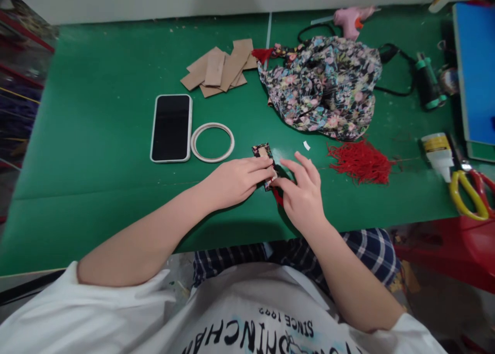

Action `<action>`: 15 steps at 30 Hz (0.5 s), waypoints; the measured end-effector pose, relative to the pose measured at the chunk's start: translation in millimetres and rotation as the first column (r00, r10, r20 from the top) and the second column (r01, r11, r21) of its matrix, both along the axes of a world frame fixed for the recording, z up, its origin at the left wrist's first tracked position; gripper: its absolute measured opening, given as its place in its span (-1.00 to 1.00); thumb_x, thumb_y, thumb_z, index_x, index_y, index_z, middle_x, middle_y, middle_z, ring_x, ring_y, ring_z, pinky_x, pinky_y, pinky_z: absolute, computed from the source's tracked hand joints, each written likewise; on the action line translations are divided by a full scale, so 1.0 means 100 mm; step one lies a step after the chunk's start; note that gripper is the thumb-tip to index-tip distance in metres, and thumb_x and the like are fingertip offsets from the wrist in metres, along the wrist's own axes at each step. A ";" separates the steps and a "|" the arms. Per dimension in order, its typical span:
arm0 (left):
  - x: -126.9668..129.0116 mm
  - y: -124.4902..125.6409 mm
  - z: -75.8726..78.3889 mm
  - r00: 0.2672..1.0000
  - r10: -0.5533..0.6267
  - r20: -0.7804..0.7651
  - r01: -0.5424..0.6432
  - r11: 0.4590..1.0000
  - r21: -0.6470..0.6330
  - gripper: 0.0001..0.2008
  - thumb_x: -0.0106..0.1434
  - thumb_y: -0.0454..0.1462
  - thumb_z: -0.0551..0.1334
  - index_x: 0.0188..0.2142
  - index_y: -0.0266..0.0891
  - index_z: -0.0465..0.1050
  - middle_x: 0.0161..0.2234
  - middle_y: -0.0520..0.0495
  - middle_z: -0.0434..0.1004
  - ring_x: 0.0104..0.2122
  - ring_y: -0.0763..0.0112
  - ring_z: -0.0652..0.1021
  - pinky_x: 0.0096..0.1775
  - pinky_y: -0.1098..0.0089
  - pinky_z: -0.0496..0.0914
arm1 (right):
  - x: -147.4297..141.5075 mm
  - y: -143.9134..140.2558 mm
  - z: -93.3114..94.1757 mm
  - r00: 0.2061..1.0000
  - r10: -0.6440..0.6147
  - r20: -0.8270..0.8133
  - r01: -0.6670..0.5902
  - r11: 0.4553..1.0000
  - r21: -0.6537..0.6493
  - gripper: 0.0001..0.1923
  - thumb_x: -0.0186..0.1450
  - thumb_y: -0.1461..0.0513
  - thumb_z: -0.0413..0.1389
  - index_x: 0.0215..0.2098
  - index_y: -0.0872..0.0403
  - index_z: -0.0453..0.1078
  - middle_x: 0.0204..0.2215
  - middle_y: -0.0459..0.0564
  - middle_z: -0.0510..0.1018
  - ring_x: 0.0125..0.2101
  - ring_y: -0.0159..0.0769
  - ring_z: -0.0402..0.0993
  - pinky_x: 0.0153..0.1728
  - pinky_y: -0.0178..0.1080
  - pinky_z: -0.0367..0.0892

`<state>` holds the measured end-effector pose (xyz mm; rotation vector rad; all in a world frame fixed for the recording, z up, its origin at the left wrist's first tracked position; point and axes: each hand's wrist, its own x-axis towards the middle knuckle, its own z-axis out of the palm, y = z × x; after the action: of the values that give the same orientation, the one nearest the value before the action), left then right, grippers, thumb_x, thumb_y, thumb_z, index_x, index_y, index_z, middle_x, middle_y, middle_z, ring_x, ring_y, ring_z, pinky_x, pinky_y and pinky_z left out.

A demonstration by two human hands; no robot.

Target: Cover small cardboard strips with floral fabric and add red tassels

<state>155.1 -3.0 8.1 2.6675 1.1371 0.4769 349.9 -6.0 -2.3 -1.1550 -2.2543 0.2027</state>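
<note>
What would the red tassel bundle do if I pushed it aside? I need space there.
The red tassel bundle looks like loose threads, so it would probably drag and spread, not slide whole. Likely very light and floppy; strands may snag.

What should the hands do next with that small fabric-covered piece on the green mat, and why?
Probably keep the left hand pressing the fabric-covered piece flat while the right hand folds its near end down. Both sets of fingertips meet at that end, bare cardboard shows at the far end, and a red bit shows under the right hand.

Both bare forearms angled inward, left hand palm-down, right hand close beside, fingers curled
</note>
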 end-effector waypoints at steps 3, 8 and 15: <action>0.01 0.00 0.00 0.999 -0.007 -0.031 0.007 1.000 0.024 -0.69 0.27 -0.37 0.00 -0.03 -0.30 0.37 0.06 -0.22 0.36 0.07 0.27 0.37 0.04 0.22 0.35 | -0.01 0.01 0.00 1.000 -0.004 0.003 0.004 1.000 0.003 -0.72 0.28 0.30 -0.06 -0.40 0.04 0.49 -0.08 0.05 0.44 0.12 -0.11 0.16 0.08 0.04 0.15; 0.01 0.00 0.00 0.999 0.000 -0.037 0.002 0.998 0.060 -0.70 0.28 -0.36 0.00 -0.06 -0.30 0.40 0.05 -0.21 0.38 0.05 0.27 0.40 0.03 0.24 0.37 | -0.02 0.00 -0.01 1.000 -0.024 0.018 0.024 1.000 -0.011 -0.73 0.29 0.29 -0.06 -0.37 0.03 0.49 -0.05 0.05 0.42 0.12 -0.12 0.14 0.09 0.07 0.11; 0.01 0.00 -0.03 1.000 0.020 0.000 -0.020 0.997 0.072 -0.71 0.28 -0.36 0.01 -0.07 -0.32 0.40 0.03 -0.20 0.40 0.03 0.28 0.42 0.00 0.25 0.39 | -0.03 0.00 -0.02 0.999 -0.021 0.046 0.022 0.999 -0.025 -0.74 0.28 0.30 -0.06 -0.36 0.02 0.48 -0.03 0.02 0.41 0.15 -0.11 0.11 0.13 0.08 0.03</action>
<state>156.6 -3.0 5.0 2.7196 1.1686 0.5305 347.3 -6.2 -4.7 -1.2081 -2.2843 0.1989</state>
